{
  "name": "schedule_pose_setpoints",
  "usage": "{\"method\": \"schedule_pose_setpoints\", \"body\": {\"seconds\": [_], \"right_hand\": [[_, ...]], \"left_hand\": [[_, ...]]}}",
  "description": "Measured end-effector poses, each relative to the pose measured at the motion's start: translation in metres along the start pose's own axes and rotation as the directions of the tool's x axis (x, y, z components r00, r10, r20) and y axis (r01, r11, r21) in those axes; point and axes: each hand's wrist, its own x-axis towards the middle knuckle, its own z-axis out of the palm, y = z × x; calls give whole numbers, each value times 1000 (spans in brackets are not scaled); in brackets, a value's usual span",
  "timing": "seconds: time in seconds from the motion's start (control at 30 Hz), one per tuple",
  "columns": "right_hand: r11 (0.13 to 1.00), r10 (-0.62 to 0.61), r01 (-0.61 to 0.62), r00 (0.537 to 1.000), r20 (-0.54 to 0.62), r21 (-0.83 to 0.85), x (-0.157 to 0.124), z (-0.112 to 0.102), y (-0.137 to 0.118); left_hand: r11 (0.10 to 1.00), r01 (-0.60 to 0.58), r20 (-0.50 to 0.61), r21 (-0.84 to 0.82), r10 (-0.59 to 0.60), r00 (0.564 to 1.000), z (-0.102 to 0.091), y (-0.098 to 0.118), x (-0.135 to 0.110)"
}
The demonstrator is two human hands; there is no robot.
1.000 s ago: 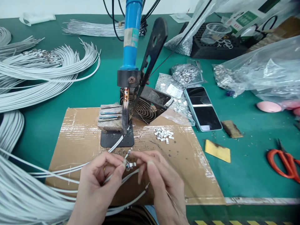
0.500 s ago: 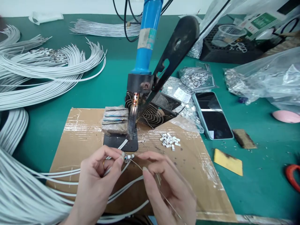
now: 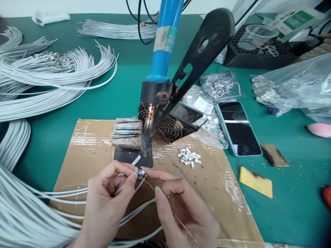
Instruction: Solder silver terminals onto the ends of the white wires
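Note:
My left hand point(image 3: 107, 198) pinches white cables near a small metal connector point(image 3: 142, 173) between thumb and forefinger. In my right hand point(image 3: 184, 206) a thin solder wire point(image 3: 184, 227) runs through the fingers, its far end reaching the connector. The right forefinger stretches out to the connector's side. Just above both hands, a soldering iron point(image 3: 162, 51) with a blue handle hangs tip-down in a black bracket point(image 3: 207, 38); its tip is apart from the connector. Beneath the tip lies a black plate point(image 3: 133, 157) with a cable end over it.
Cardboard point(image 3: 82, 144) covers the green table point(image 3: 124, 79). A fibrous block point(image 3: 126, 143) with metal rods sits left of the iron, a fan point(image 3: 170, 131) behind it. Small metal tabs point(image 3: 189, 156), a phone point(image 3: 239, 129) and a yellow sponge point(image 3: 256, 182) lie right. White cable bundles point(image 3: 51, 96) fill the left.
My right forefinger has straightened and moved left to the connector. My left hand stays nearly in place. The view has shifted slightly, so things at the right appear farther right.

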Motion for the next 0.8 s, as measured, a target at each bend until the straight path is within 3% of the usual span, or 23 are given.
{"method": "schedule_pose_setpoints", "body": {"seconds": [0.1,0.3,0.5,0.8], "right_hand": [[1000,-10,10,1000,-19,-4,0,2,1],[1000,-20,20,1000,-3,4,2,0,2],[1000,8,-8,1000,3,14,4,-1,4],[999,-6,4,999,-41,-38,10,3,1]], "left_hand": [[1000,-7,-15,29,7,1000,-1,0,0],[990,-96,123,107,83,989,-9,-5,7],[998,-46,-24,38,47,999,1,-2,3],[993,-111,2,47,111,994,1,-5,8]]}}
